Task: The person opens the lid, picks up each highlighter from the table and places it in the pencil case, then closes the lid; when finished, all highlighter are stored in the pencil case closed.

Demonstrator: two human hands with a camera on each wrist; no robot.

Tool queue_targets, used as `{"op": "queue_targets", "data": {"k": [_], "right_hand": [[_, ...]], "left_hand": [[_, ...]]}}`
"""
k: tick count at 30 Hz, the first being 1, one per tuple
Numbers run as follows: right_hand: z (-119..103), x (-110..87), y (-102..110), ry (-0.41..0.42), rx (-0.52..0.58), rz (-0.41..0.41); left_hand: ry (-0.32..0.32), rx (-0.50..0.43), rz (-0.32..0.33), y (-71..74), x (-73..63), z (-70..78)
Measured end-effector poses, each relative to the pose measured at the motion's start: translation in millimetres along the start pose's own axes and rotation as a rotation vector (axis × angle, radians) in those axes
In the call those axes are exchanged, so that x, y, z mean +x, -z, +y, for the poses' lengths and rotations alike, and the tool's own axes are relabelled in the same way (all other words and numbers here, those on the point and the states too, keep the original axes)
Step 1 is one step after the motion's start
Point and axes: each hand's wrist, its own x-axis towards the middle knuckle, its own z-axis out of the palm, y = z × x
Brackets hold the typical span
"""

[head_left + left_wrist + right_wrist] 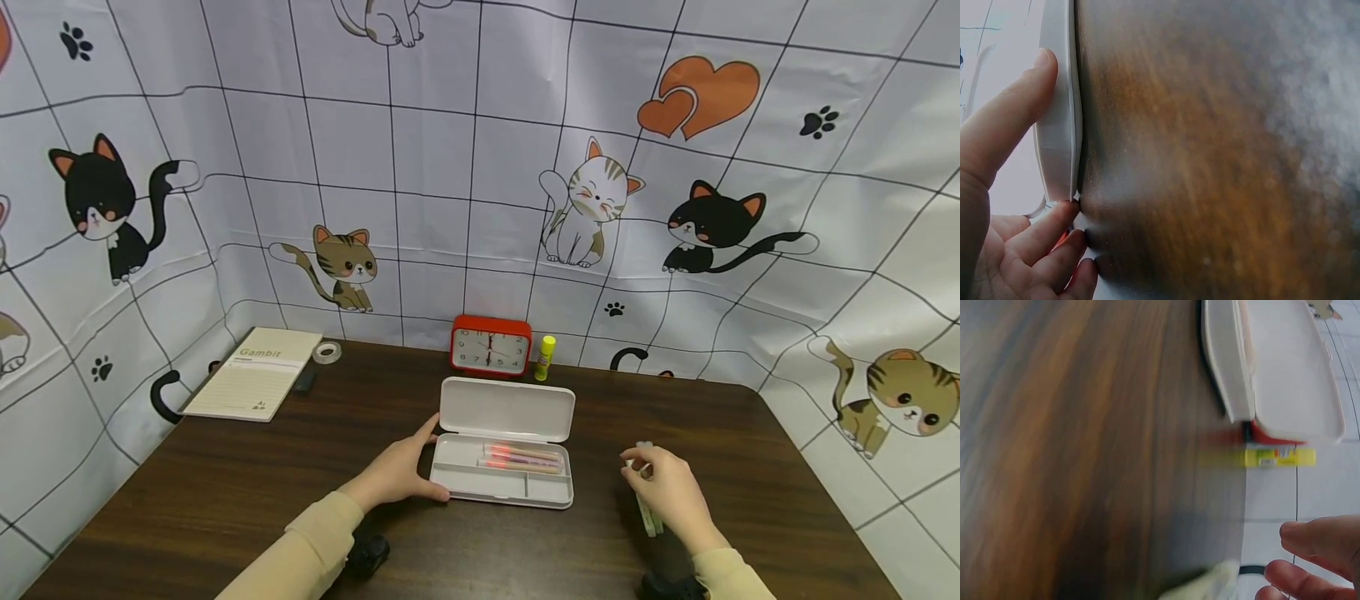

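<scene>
A white pencil case (498, 492) lies on the table with its lid raised; several pens (521, 458) with pink and orange ends fill its back compartment. My left hand (397, 471) spans the case's left end, thumb at the front corner and fingers toward the hinge side. In the left wrist view the thumb (1019, 103) rests along the case's wall (1060, 125), and a fingertip touches its corner. Slim pale green sticks (649, 518) lie right of the case, partly hidden under my right hand (667, 487). In the right wrist view that hand's fingers (1316, 540) are apart, above the pale green piece (1207, 587).
A red clock (491, 346) and a yellow glue stick (545, 358) stand behind the case. A notebook (255, 371), a tape roll (327, 352) and a dark small block (303, 379) lie at the back left. A cat-patterned curtain (427, 208) borders the table (225, 500).
</scene>
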Motion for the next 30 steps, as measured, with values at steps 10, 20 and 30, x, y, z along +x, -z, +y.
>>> {"op": "queue_targets", "data": {"k": [10,20,30], "right_hand": [[27,-10.5,17,-0.036,-0.034,-0.023],[43,-13.7,20,-0.057,-0.027,-0.061],[48,-12.7,17,-0.107,-0.007,-0.099]], "left_hand": [[-0.002,0.007,0.005,0.2,-1.5,-0.3],[-0.002,0.014,0.008,0.4,-1.3,-1.4],[-0.009,0.011,0.000,-0.9,-0.2,-0.9]]}}
